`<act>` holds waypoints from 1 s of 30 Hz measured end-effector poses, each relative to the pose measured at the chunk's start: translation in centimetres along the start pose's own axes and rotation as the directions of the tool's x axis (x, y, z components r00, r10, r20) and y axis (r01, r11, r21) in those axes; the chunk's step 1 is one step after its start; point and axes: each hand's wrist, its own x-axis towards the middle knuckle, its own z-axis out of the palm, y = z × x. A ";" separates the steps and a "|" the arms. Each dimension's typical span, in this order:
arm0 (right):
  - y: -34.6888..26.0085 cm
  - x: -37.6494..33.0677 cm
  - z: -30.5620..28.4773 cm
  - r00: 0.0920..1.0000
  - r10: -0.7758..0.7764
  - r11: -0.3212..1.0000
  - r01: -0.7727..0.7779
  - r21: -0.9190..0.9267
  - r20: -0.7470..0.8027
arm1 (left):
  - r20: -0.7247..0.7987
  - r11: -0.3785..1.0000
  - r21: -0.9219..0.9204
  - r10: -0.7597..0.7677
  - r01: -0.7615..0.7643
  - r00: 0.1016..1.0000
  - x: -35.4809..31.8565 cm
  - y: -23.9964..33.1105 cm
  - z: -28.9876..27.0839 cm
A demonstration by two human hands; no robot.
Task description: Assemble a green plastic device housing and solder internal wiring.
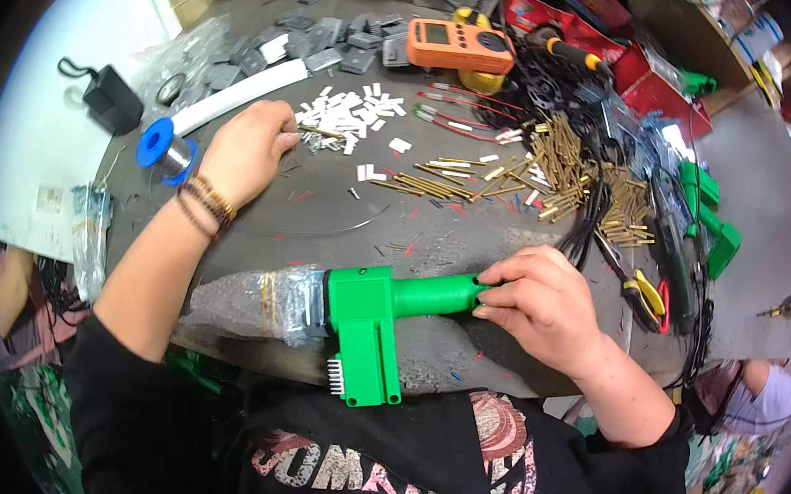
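Observation:
A green plastic tool housing [362,305] lies across the near part of the bench, its round handle pointing right. Bubble wrap [263,306] bound with rubber bands covers its left end, and a row of pale pins [335,376] sticks out of its block. My right hand [546,303] pinches the open end of the handle between thumb and fingers. Further back on the left, my left hand [246,151] is closed beside a pile of small white sleeves [351,111] and tiny metal screws. A brass-coloured pin [323,131] shows at its fingertips; whether they grip it is unclear.
Brass rods [563,163] lie heaped right of centre, beside red-handled pliers [647,302] and black cables. An orange multimeter [460,46] stands behind. Left are a solder spool [167,152], a white tube [239,97] and a black adapter [112,100]. Grey blocks [325,34] sit at the back.

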 end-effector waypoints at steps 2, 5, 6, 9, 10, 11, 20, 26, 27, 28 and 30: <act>0.4 -0.5 1.0 0.987 -0.125 0.987 0.114 -0.109 -0.100 | 0.105 0.829 -0.530 -0.146 0.179 0.984 0.1 4.3 -1.2; 0.8 -1.0 1.2 0.971 -0.171 0.977 0.145 -0.159 -0.165 | 0.302 0.682 -0.715 0.106 0.152 0.947 0.1 12.2 -1.6; 1.0 -0.8 1.3 0.960 -0.211 0.966 0.175 -0.189 -0.185 | 0.308 0.625 -0.768 0.168 0.140 0.937 0.0 13.9 -1.1; 1.4 -1.5 1.6 0.947 -0.230 0.965 0.191 -0.178 -0.226 | 0.392 0.602 -0.775 0.222 0.191 0.893 0.6 16.6 0.0; 1.4 -1.5 1.6 0.947 -0.229 0.965 0.191 -0.178 -0.225 | 0.392 0.601 -0.776 0.222 0.191 0.893 0.6 16.7 0.2; 1.3 -1.4 1.6 0.947 -0.258 0.949 0.211 -0.234 -0.193 | 0.405 0.629 -0.755 0.223 0.186 0.887 0.5 16.8 0.4; 5.9 -5.6 -8.6 0.965 0.105 0.746 -0.237 -0.623 -0.241 | 0.454 0.709 -0.683 0.225 0.175 0.862 -1.0 16.5 -1.2; 13.1 -16.5 -15.1 0.530 0.668 0.202 -0.804 -0.559 -0.522 | 0.124 0.731 -0.615 0.459 -0.295 0.880 -2.8 15.8 -0.6; 14.0 -17.3 -16.4 0.585 0.665 0.255 -0.763 -0.594 -0.465 | 0.130 0.746 -0.606 0.434 -0.276 0.891 -3.3 16.0 -0.6; 13.9 -16.6 -17.0 0.639 0.613 0.365 -0.751 -0.550 -0.465 | 0.120 0.784 -0.544 0.426 -0.299 0.897 -3.6 16.1 -0.3; 11.5 -14.8 -18.3 0.569 0.459 0.593 -0.768 -0.242 -0.682 | 0.117 0.825 -0.480 0.398 -0.299 0.910 -3.7 16.3 0.0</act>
